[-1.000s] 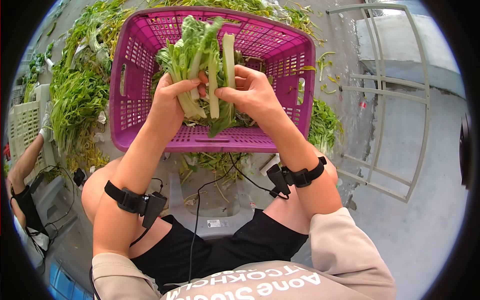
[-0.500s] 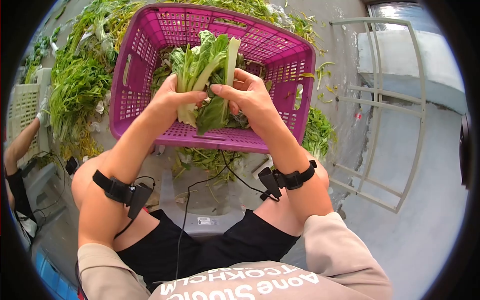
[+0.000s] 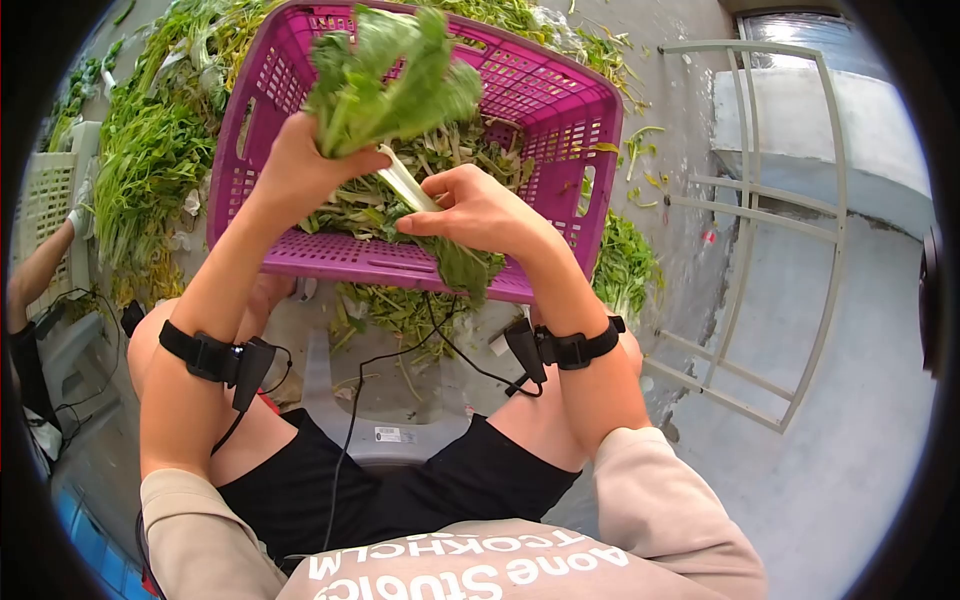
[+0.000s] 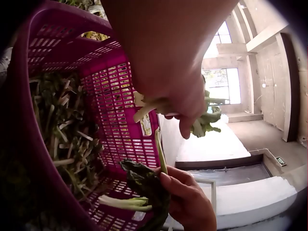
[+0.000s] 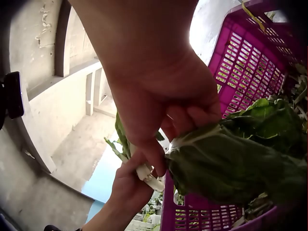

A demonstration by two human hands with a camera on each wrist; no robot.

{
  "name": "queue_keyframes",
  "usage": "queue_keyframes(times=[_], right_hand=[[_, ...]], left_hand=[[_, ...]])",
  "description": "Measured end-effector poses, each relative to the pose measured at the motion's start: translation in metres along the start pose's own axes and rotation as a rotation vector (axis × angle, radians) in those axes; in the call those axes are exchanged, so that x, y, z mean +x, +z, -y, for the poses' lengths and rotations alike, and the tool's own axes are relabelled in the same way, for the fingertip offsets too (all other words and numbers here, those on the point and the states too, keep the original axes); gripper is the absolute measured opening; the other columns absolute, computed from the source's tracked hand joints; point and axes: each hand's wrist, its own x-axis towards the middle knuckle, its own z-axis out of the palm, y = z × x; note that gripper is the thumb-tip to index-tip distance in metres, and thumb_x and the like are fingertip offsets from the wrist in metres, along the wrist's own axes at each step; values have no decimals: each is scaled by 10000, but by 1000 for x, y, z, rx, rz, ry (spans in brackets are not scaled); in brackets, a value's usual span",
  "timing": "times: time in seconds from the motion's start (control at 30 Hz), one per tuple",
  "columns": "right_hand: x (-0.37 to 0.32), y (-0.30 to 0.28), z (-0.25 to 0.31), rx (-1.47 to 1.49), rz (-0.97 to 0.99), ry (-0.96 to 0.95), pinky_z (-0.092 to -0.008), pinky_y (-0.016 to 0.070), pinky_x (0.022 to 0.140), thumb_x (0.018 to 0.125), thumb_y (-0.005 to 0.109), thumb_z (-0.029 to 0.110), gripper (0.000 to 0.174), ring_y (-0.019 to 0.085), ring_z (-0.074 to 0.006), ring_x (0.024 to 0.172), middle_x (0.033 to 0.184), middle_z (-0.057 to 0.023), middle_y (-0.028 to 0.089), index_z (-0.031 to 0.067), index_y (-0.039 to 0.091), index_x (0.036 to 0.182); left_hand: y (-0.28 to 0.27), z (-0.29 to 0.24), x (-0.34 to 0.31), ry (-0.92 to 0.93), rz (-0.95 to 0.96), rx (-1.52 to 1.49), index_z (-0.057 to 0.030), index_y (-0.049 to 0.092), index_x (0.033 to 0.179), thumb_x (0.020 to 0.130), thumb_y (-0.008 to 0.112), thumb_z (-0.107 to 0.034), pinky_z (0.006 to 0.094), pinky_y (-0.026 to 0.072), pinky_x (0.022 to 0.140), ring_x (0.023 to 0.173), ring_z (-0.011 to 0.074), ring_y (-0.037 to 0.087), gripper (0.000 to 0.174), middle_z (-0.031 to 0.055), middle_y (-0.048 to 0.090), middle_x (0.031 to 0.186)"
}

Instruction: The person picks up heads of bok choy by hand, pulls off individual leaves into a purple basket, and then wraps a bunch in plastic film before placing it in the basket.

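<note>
My left hand (image 3: pixel 300 175) grips a bunch of leafy greens (image 3: pixel 385 85) with pale stems, raised over the left side of a magenta plastic basket (image 3: pixel 225 180). Lower and to the right, my right hand (image 3: pixel 485 210) pinches a single white leaf stalk (image 3: pixel 405 185) between thumb and fingers. Its dark green leaf (image 5: pixel 221 163) droops below the hand, over the basket's near side. In the left wrist view, another pale stalk (image 4: pixel 125 203) hangs beside that leaf. Cut stems and leaf scraps (image 3: pixel 345 210) cover the basket floor.
Heaps of greens (image 3: pixel 150 160) lie on the floor at the left, with more greens (image 3: pixel 625 265) right of the basket. A metal frame (image 3: pixel 840 230) stands at the right. Another person's arm (image 3: pixel 45 260) shows at far left beside a pale crate (image 3: pixel 45 190).
Both hands were close together around the greens. The left hand has moved up and left with the bunch, while the right has turned and lowered slightly with the single stalk and leaf.
</note>
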Motion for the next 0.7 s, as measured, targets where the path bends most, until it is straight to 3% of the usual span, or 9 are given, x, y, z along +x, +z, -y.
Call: queue_keyframes(times=[0.03, 0.1, 0.17, 0.23, 0.27, 0.4, 0.47, 0.5, 0.7], right_hand=[[4, 5, -9, 3, -1, -1, -338, 523, 715, 803, 802, 331, 488, 658, -177, 758, 874, -147, 723, -16, 688, 1126], [13, 17, -28, 108, -286, -577, -340, 537, 800, 795, 825, 312, 472, 664, -180, 867, 996, -128, 724, 22, 691, 1142], [13, 4, -34, 25, -64, -491, -341, 536, 867, 786, 844, 310, 495, 659, -187, 957, 1097, -88, 715, 69, 683, 1188], [12, 3, -31, -5, -105, -516, -338, 539, 851, 794, 841, 329, 492, 667, -192, 941, 1077, -70, 720, 94, 683, 1196], [10, 2, -28, 113, -92, -507, -338, 534, 870, 794, 840, 356, 470, 660, -194, 949, 1054, -69, 725, 80, 700, 1148], [15, 3, -35, -21, -191, -565, -318, 540, 715, 798, 842, 352, 419, 643, -157, 792, 930, -53, 714, 71, 716, 1082], [-2, -11, -18, 192, -70, -124, -278, 452, 533, 801, 842, 355, 389, 562, -104, 619, 800, -16, 663, 74, 723, 1044], [0, -10, -21, 364, -68, -181, -255, 330, 451, 827, 823, 316, 313, 457, -61, 520, 695, 28, 578, 77, 725, 1003], [25, -20, -53, 945, 81, -142, -237, 299, 480, 962, 640, 215, 162, 424, -67, 509, 707, 34, 573, 69, 661, 1029]], left_hand=[[4, 1, -1, 0, 2, 2, 25, 680, 1079, 800, 809, -99, 295, 504, 780, 874, 96, 622, 331, 63, 721, 967], [13, 3, -6, 170, 203, -43, 42, 666, 1094, 824, 777, -67, 297, 504, 776, 873, 96, 615, 311, 70, 720, 962], [13, 8, -7, 121, 329, 42, 17, 643, 1193, 815, 758, -9, 330, 500, 892, 979, 187, 642, 396, 100, 703, 1121], [16, 16, -4, 308, 413, 169, 22, 662, 1081, 806, 725, -5, 373, 507, 833, 897, 305, 658, 284, 165, 698, 934], [18, 29, 2, 644, 381, 331, 14, 654, 1053, 749, 695, 37, 431, 494, 884, 999, 404, 607, 308, 203, 669, 986], [16, 4, -8, 392, 261, 341, 14, 657, 1042, 674, 657, 56, 466, 472, 933, 1061, 410, 577, 370, 200, 647, 1102], [12, 5, -5, 459, 174, 390, 15, 658, 1042, 664, 664, 51, 464, 472, 938, 1063, 413, 574, 380, 201, 648, 1103], [10, 5, -3, 522, 87, 430, 15, 658, 1043, 655, 671, 46, 462, 472, 943, 1065, 416, 572, 390, 202, 649, 1104], [-1, 9, 1, 623, -5, 524, 33, 668, 1070, 612, 701, 40, 444, 470, 980, 1134, 408, 569, 459, 190, 645, 1198]])
